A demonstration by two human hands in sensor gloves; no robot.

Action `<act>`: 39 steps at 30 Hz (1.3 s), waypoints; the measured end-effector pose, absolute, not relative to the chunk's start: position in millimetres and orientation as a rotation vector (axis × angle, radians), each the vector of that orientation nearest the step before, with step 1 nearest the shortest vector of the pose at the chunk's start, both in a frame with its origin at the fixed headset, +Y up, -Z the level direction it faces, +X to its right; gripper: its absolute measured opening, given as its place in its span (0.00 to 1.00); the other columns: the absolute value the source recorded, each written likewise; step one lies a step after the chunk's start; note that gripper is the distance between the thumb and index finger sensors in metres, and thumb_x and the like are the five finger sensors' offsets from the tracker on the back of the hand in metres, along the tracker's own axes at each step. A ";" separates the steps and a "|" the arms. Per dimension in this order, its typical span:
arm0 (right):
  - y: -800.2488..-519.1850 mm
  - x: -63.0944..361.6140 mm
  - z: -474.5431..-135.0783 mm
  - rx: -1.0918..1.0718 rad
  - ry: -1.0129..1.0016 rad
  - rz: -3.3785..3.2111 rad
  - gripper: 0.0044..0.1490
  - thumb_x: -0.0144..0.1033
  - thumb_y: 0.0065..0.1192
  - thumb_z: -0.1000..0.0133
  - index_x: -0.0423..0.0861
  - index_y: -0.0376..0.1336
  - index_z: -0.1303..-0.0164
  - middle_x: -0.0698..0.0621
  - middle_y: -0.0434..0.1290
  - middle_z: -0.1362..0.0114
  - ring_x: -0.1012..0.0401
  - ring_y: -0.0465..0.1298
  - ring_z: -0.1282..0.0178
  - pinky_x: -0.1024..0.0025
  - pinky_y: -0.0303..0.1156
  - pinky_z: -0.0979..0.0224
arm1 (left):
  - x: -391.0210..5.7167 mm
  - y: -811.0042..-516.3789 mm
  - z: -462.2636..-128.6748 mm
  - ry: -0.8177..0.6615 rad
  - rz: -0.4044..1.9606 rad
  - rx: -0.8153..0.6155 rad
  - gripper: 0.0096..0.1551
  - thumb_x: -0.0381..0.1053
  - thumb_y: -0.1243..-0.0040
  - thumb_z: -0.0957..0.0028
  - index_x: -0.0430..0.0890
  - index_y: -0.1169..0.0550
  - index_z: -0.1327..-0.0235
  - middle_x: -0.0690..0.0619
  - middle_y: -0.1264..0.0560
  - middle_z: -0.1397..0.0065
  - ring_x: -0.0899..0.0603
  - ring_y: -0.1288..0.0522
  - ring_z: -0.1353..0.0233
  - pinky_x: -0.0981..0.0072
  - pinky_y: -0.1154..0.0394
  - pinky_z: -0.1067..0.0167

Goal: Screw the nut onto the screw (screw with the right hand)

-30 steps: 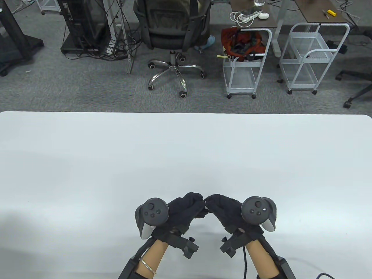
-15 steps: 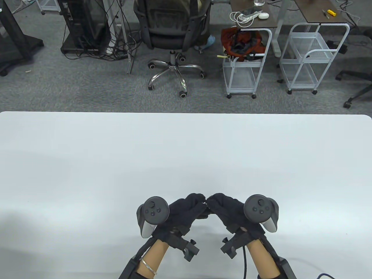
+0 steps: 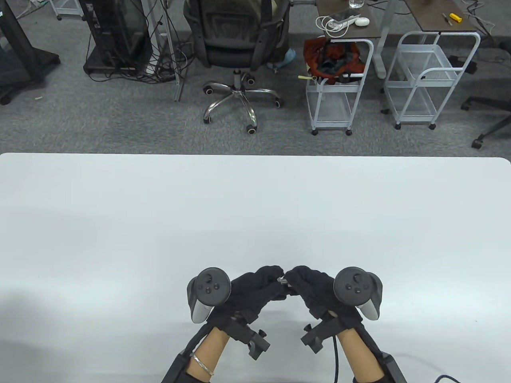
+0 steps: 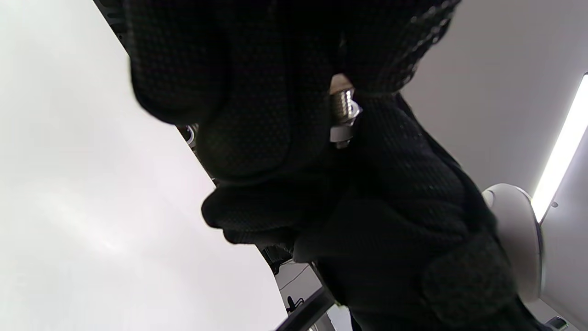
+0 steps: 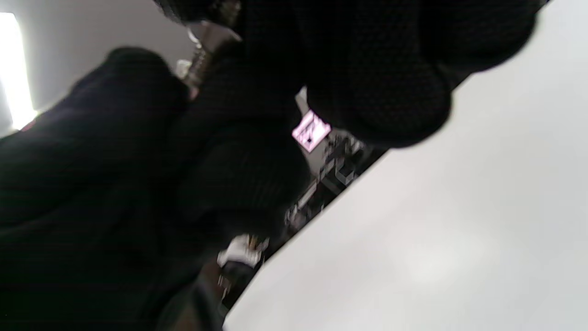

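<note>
My two black-gloved hands meet fingertip to fingertip just above the white table (image 3: 255, 207), near its front edge. A small silver screw (image 3: 282, 280) shows as a sliver of metal between them. In the left wrist view the screw's thread (image 4: 343, 103) is visible with a pale nut (image 4: 342, 133) on it. My left hand (image 3: 274, 276) pinches the screw. My right hand (image 3: 294, 278) grips the nut end. The right wrist view is blurred and shows only a glint of metal (image 5: 200, 59) among the gloves.
The table's far edge (image 3: 255, 154) is well beyond the hands. Behind it on the floor stand an office chair (image 3: 236, 48) and two white wire carts (image 3: 339, 83).
The hands stay almost in place. The fingertips have shifted slightly, and a sliver of the metal screw now shows between them in the table view.
</note>
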State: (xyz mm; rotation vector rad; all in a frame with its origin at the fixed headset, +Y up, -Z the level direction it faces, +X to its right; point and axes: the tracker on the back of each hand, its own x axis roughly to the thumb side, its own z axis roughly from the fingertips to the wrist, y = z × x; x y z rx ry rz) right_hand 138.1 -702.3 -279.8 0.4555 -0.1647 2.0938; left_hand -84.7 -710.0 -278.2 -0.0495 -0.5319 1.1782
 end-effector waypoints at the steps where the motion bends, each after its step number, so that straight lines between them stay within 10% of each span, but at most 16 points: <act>1: -702.8 138.6 -280.2 0.449 -0.143 2.093 0.28 0.43 0.49 0.35 0.33 0.73 0.55 0.33 0.82 0.50 0.48 0.85 0.60 0.45 0.74 0.50 | -84.3 -710.4 -278.3 -0.530 1.183 -0.049 0.28 0.51 0.40 0.47 0.36 0.23 0.40 0.48 0.08 0.51 0.48 0.09 0.54 0.61 0.15 0.51; 7: -698.7 140.6 -281.5 0.569 0.172 2.090 0.32 0.45 0.55 0.35 0.30 0.64 0.37 0.28 0.72 0.34 0.42 0.79 0.44 0.40 0.68 0.39 | -85.8 -709.0 -278.2 -0.529 1.172 -0.036 0.28 0.51 0.39 0.47 0.37 0.23 0.40 0.48 0.09 0.50 0.48 0.09 0.52 0.60 0.15 0.50; 12: -700.1 139.1 -279.4 0.435 -0.087 2.115 0.29 0.44 0.48 0.35 0.33 0.73 0.56 0.34 0.82 0.50 0.48 0.85 0.60 0.45 0.74 0.50 | -84.2 -710.4 -278.9 -0.559 1.174 -0.049 0.27 0.52 0.37 0.49 0.39 0.21 0.41 0.50 0.08 0.52 0.49 0.09 0.54 0.61 0.15 0.51; 18: -697.7 141.4 -281.8 0.573 0.186 2.052 0.33 0.45 0.56 0.36 0.29 0.64 0.38 0.28 0.72 0.35 0.41 0.79 0.44 0.40 0.68 0.40 | -86.8 -706.8 -277.7 -0.533 1.155 -0.001 0.27 0.51 0.38 0.49 0.40 0.21 0.41 0.49 0.08 0.51 0.49 0.09 0.53 0.61 0.15 0.51; 23: -699.4 140.0 -280.2 0.454 -0.077 2.100 0.29 0.44 0.49 0.35 0.33 0.73 0.56 0.33 0.82 0.50 0.48 0.85 0.61 0.45 0.74 0.50 | -84.2 -708.1 -277.5 -0.548 1.164 -0.029 0.27 0.51 0.37 0.50 0.39 0.21 0.42 0.50 0.08 0.53 0.49 0.09 0.55 0.61 0.15 0.52; 29: -698.2 139.8 -281.3 0.572 0.189 2.045 0.32 0.43 0.56 0.35 0.29 0.64 0.37 0.27 0.71 0.35 0.41 0.79 0.43 0.39 0.67 0.39 | -88.7 -705.2 -277.4 -0.524 1.133 0.011 0.26 0.51 0.37 0.50 0.40 0.21 0.41 0.50 0.08 0.52 0.49 0.09 0.54 0.62 0.15 0.51; 34: -699.5 139.7 -280.4 0.454 -0.103 2.096 0.28 0.43 0.50 0.35 0.33 0.73 0.56 0.34 0.82 0.51 0.48 0.85 0.61 0.45 0.74 0.50 | -85.2 -706.7 -276.7 -0.527 1.142 0.006 0.26 0.51 0.36 0.50 0.40 0.20 0.42 0.50 0.08 0.53 0.49 0.09 0.55 0.62 0.15 0.52; 39: -698.0 140.8 -281.8 0.577 0.200 2.021 0.32 0.43 0.57 0.36 0.29 0.63 0.36 0.27 0.71 0.34 0.41 0.78 0.42 0.39 0.67 0.38 | -88.5 -704.1 -276.0 -0.506 1.108 0.052 0.26 0.51 0.36 0.50 0.41 0.20 0.42 0.50 0.08 0.52 0.50 0.09 0.54 0.62 0.15 0.51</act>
